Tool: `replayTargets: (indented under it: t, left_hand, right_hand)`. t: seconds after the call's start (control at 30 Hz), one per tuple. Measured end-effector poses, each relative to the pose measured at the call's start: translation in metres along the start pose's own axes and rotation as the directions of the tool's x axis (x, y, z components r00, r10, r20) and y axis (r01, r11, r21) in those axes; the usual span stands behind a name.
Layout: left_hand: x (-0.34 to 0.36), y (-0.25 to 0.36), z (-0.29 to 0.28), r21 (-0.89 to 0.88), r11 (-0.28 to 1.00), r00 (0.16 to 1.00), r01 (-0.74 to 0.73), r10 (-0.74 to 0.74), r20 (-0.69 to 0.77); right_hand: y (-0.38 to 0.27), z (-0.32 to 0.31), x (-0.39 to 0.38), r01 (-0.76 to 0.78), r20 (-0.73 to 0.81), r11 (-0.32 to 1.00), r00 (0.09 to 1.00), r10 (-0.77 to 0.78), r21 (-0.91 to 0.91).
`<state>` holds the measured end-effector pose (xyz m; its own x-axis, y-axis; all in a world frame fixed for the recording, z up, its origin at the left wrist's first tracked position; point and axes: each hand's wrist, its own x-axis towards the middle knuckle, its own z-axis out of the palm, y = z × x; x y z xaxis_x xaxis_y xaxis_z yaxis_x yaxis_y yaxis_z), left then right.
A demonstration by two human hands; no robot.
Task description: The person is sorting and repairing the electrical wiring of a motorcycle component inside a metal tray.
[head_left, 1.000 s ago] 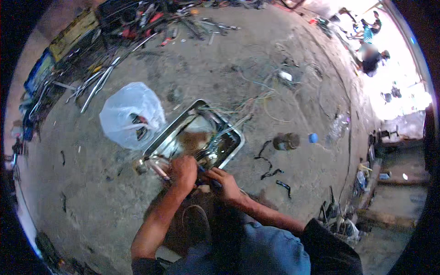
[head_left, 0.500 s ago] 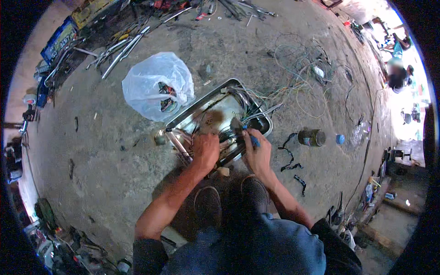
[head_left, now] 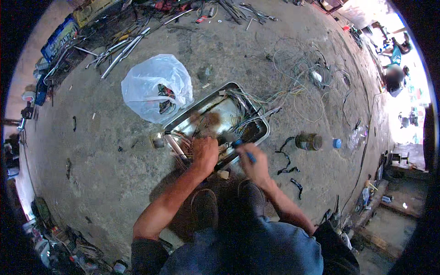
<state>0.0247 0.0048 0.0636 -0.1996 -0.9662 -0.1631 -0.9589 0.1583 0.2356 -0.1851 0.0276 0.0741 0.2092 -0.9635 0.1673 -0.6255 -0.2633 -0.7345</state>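
A metal tray (head_left: pixel 266 133) lies on the floor in front of my shoes, holding wires (head_left: pixel 247 119) and a brown stain of liquid or dirt on its bottom. My left hand (head_left: pixel 205 155) is closed over the tray's near side, beside a bundle of pale wires (head_left: pixel 185 143); what its fingers pinch is hidden under them. My right hand (head_left: pixel 255 164) grips a blue-handled brush (head_left: pixel 237 143), slightly blurred, its dark head tilted into the tray just right of my left hand.
A white plastic bag (head_left: pixel 153 85) with wires inside stands behind the tray. Tangled wires (head_left: pixel 298 82) spread at far right. A jar (head_left: pixel 308 141), a blue cap (head_left: pixel 337 143) and black strips (head_left: pixel 288 158) lie to the right. Metal rods (head_left: pixel 123 55) lie at far left.
My right hand has drawn back toward me and a little left with the brush, away from the tray's middle. My left hand stays almost where it was.
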Motion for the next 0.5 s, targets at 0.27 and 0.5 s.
replayTargets:
  t: [0.27,0.5]
  left_hand:
    - [0.001,0.005,-0.008,0.024,0.998,0.998,-0.061,0.062,-0.02]
    - [0.015,0.021,0.006,-0.234,0.97,0.983,0.059,-0.016,0.183]
  right_hand:
    - [-0.016,0.001,0.005,-0.135,-0.071,0.991,0.988,0.135,0.013]
    - [-0.032,-0.047,0.015,-0.224,-0.338,0.964,0.905,0.26,0.141]
